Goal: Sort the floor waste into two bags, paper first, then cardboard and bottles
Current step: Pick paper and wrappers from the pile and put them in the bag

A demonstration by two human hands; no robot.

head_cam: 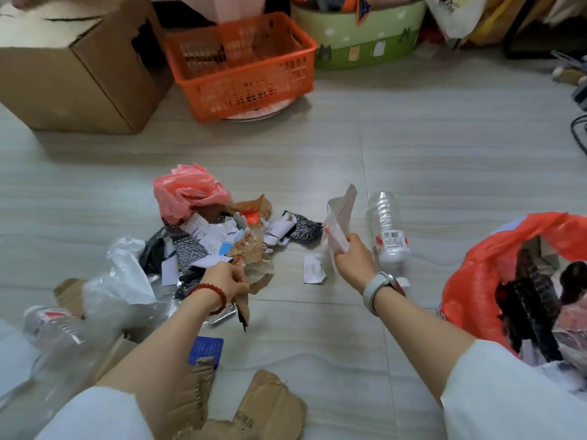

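Here the right hand [351, 254] is raised just above the floor [444, 160], its fingers [346, 241] pinched shut on a folded piece of white and grey paper [341, 214] that stands up from the grip. The left hand [227, 279] reaches into the near edge of the waste pile [222, 236], fingers curled closed around a torn strip of brown cardboard [243, 309] that hangs down past the wrist and its red bead bracelet [211, 295].

Taking the waste pile as the landmark: it is a heap of white paper slips, black-patterned scraps and brown torn pieces, with a crumpled pink plastic bag [187, 192] at its far side. Just right of it lies a small white paper slip [313, 268] flat on the floor, and further right, beyond the raised paper, a clear plastic bottle [389, 230] lies on its side. Well to the right of the pile an open red bag [495, 274] already holds dark and pale scraps. Left of the pile sits crumpled clear plastic [124, 277], and nearer the person on that side another clear bottle [54, 325]. On the near side of the pile lie a blue card [206, 349] and flat brown cardboard pieces [266, 408].

Far beyond the pile stand a cardboard box [79, 65] and an orange basket [241, 65].
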